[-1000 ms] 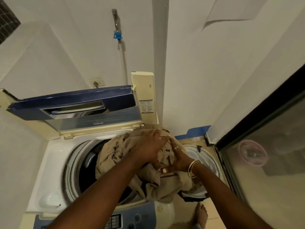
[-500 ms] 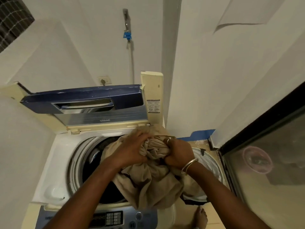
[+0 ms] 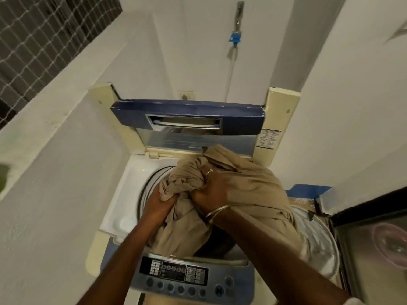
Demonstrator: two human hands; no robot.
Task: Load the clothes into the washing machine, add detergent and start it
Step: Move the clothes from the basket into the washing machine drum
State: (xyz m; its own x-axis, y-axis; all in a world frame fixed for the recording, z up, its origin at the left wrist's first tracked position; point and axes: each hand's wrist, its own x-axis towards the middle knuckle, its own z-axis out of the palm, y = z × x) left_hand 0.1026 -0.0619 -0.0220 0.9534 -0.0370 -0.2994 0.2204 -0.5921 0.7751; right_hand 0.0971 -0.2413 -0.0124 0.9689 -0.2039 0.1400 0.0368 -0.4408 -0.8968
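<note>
I see a plain beige cloth [image 3: 253,190], and a washing machine [image 3: 130,183] with a cream and white body, a dark blue lid [image 3: 187,113] and a grey-blue control panel [image 3: 187,276]. The tape strip [image 3: 308,190] is blue, and the dark window [image 3: 44,40] carries a white grid pattern.

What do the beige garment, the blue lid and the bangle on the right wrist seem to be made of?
The beige garment looks like soft matte cloth, perhaps cotton: it bunches into fine folds. The blue lid seems glossy plastic, scuffed at its edges. The bangle is thin metal, probably, gold-coloured and glinting.
</note>
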